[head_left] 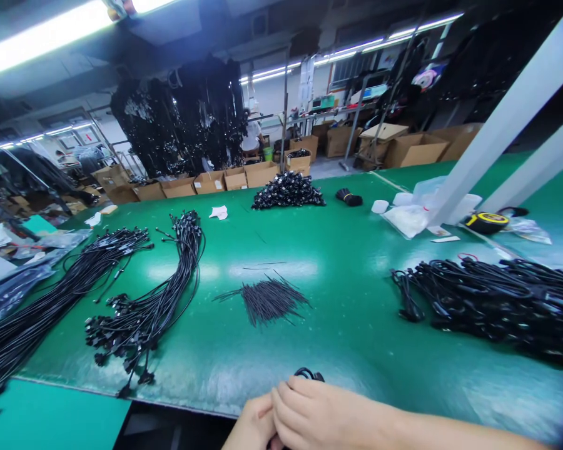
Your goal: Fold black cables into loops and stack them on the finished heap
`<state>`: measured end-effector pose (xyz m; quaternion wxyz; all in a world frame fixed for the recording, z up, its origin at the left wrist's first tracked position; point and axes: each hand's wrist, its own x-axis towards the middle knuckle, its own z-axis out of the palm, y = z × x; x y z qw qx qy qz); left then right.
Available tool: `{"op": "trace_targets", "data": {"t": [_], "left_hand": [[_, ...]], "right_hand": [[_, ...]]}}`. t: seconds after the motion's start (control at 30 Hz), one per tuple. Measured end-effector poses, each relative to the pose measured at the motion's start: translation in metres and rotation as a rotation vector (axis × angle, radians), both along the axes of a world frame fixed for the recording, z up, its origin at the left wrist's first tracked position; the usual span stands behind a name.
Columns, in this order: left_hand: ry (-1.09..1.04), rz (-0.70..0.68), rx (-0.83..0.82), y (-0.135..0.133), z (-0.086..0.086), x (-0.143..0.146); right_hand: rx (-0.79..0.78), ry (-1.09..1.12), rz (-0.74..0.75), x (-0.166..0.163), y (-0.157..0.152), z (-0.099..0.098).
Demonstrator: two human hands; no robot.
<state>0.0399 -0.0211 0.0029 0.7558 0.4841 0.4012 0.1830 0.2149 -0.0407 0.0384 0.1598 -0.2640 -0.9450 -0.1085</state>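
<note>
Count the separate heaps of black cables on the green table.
4: far left edge, left of centre, far middle, right side. The thin ties in the centre aren't counted; more may lie out of frame.

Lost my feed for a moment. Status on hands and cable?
Both hands together at the table's near edge: left hand, right hand closed on a coiled black cable. Loose tie pile ahead, nothing blocking.

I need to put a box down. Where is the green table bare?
Bare table lies between the cable ties and the coiled cables, and behind the ties toward the far connector heap. The left is crowded with long cable bundles.
</note>
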Motion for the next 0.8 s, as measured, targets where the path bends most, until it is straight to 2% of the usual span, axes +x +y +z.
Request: {"op": "trace_targets", "data": {"t": [0.1,0.17,0.27,0.33,0.43,0.57,0.7,0.8], "left_hand": [[0.066,-0.002,-0.039,0.004,-0.001,0.006],[0.079,-0.019,-0.064,0.005,-0.001,0.009],[0.089,-0.064,-0.070,0.005,0.000,0.014],[0.085,-0.072,-0.046,0.007,0.002,0.017],[0.063,-0.019,-0.006,0.011,0.007,0.015],[0.033,0.066,0.027,0.018,0.018,0.008],[0.025,0.131,0.064,0.022,0.025,0.009],[0.038,0.145,0.077,0.024,0.024,0.012]], "right_hand": [[0.123,-0.299,0.046,-0.003,-0.001,-0.007],[0.151,-0.490,0.044,-0.006,-0.004,-0.012],[0.222,-0.614,0.042,-0.013,-0.007,-0.020],[0.264,-0.608,-0.002,-0.017,-0.007,-0.021],[0.254,-0.592,-0.071,-0.019,-0.003,-0.011],[0.298,-0.392,-0.200,-0.022,0.005,0.001],[0.261,-0.274,-0.422,-0.027,0.014,-0.020],[0.205,-0.305,-0.456,-0.027,0.020,-0.038]]}}
